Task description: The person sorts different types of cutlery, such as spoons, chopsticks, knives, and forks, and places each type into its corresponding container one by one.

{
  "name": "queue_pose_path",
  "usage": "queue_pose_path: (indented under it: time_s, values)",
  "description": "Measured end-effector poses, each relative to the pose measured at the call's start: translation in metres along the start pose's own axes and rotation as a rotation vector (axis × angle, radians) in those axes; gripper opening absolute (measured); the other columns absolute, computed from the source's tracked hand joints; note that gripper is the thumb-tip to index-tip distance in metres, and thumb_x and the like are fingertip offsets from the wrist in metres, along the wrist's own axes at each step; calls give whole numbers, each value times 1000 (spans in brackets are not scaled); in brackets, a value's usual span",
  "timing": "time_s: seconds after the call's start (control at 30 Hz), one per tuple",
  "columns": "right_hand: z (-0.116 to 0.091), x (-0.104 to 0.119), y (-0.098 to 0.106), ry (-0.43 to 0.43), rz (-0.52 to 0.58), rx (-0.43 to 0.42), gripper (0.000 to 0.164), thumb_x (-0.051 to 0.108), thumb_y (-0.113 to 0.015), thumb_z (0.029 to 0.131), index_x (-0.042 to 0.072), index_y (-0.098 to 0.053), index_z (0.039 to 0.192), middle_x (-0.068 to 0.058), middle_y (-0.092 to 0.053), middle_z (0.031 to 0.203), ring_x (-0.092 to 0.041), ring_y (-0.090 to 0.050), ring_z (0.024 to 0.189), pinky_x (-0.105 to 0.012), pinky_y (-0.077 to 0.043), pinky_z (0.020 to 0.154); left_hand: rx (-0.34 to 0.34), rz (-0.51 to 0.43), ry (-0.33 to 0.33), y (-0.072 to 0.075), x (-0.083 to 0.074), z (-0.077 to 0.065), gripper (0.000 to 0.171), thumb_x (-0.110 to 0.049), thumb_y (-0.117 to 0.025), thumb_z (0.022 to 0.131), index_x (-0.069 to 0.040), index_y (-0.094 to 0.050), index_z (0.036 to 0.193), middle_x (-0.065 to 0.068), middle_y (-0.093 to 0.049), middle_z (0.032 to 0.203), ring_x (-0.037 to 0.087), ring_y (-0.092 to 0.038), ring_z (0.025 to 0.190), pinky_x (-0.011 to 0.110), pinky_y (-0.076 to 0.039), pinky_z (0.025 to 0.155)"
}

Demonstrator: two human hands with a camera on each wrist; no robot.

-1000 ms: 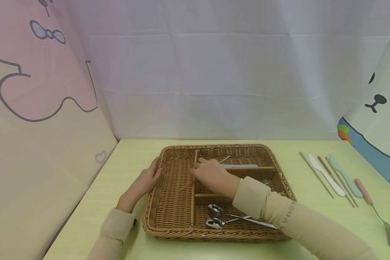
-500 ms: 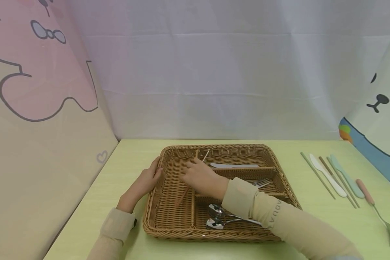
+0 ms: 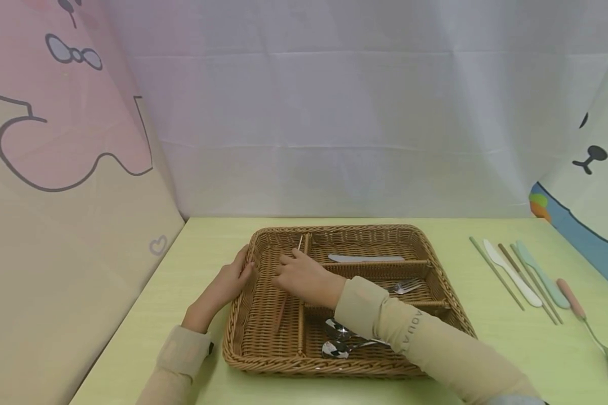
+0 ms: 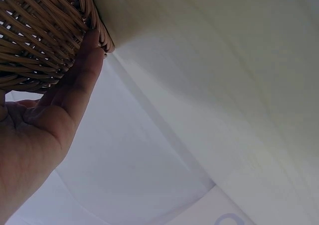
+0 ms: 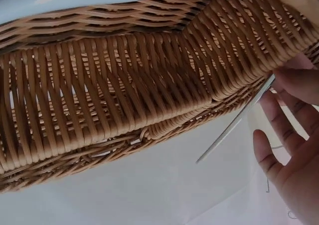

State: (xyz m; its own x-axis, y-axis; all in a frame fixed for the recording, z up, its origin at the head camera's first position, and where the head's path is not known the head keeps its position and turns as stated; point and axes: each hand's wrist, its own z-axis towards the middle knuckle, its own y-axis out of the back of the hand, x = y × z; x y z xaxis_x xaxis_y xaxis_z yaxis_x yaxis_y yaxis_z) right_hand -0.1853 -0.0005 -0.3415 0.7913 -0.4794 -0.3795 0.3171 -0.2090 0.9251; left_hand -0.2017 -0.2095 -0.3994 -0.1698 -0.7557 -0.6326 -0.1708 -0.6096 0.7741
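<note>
A brown wicker basket [image 3: 365,371] with several compartments sits on the table. My left hand [image 3: 228,284] grips its left rim, with fingers along the outer wall in the left wrist view. Over the long left compartment, my right hand [image 3: 306,278] holds a chopstick [image 3: 281,315], pinkish-brown at the near end. Its thin silvery tip [image 5: 224,135] points away past the divider in the right wrist view. A light-coloured knife [image 3: 367,259] lies in the back compartment, a fork [image 3: 405,286] in the middle one, and two metal spoons [image 3: 335,349] in the front one.
Right of the basket on the table lie green and brown chopsticks [image 3: 496,273], a white knife [image 3: 512,273], a mint-green knife [image 3: 542,274] and a pink-handled utensil [image 3: 571,301]. A pale curtain [image 3: 334,140] hangs behind the table.
My right hand has moved left over the long left compartment, turning the chopstick from diagonal to nearly lengthwise. The fork has come into view. My left hand stays on the rim.
</note>
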Motion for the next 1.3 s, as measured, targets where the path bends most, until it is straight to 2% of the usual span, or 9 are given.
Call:
queue_pose_path:
  time_s: [0.23,0.37,0.47,0.6,0.73,0.83,0.97,1.07,1.3]
  values:
    - [6,1,-4,26,-15,-1,20,20,-63,84,33,-68,99,15,-65,103,-10,-52,100,-30,-42,84,-13,25,2,1,-1,0,58,-26,-33,101,-2,-7,147,16,-59,83,15,-45,45,29,-42,53]
    - [9,1,-8,32,28,11,14,20,-63,84,32,-69,89,16,-66,98,-7,-58,91,-26,-38,73,-20,38,6,1,-2,0,58,-26,-33,101,-1,-8,146,26,-59,104,15,-51,52,29,-44,57]
    - [10,2,-11,27,77,31,13,18,-64,84,30,-70,85,16,-67,97,-5,-61,86,-26,-42,81,-25,41,5,0,-2,0,58,-26,-33,101,0,-8,146,30,-56,115,14,-53,55,29,-44,59]
    - [11,4,-12,33,100,59,13,15,-66,83,27,-69,84,14,-68,92,-3,-62,82,-34,-44,95,-22,36,10,0,-2,0,58,-26,-33,101,-1,-8,146,26,-60,104,15,-50,50,29,-43,56]
    - [9,4,-13,45,101,75,11,15,-65,84,26,-68,85,14,-67,88,-3,-61,81,-28,-47,88,-20,33,19,0,-2,0,57,-26,-32,101,-2,-8,147,21,-60,90,15,-46,46,28,-42,53]
    - [7,4,-13,39,111,101,12,16,-62,86,25,-67,92,12,-66,93,-4,-59,85,-23,-47,83,-22,33,15,-1,-2,1,58,-26,-33,101,-1,-8,146,22,-61,94,14,-47,47,28,-43,54]
    - [5,5,-13,23,145,145,16,15,-59,89,22,-66,101,8,-65,97,-6,-60,83,-20,-48,74,-26,34,1,-1,-2,1,58,-26,-33,101,1,-9,146,30,-55,115,14,-52,54,30,-45,59]
    - [5,5,-14,5,163,185,15,15,-57,90,20,-65,102,5,-65,95,-7,-60,82,-19,-48,70,-24,31,0,-1,-2,1,58,-26,-33,100,1,-9,146,33,-51,122,14,-54,57,30,-45,61]
    - [7,7,-16,-28,169,254,18,14,-54,92,19,-63,107,3,-65,97,-9,-61,87,-21,-49,74,-24,34,12,0,-3,0,58,-26,-33,101,0,-9,146,25,-60,100,14,-49,48,29,-44,57]
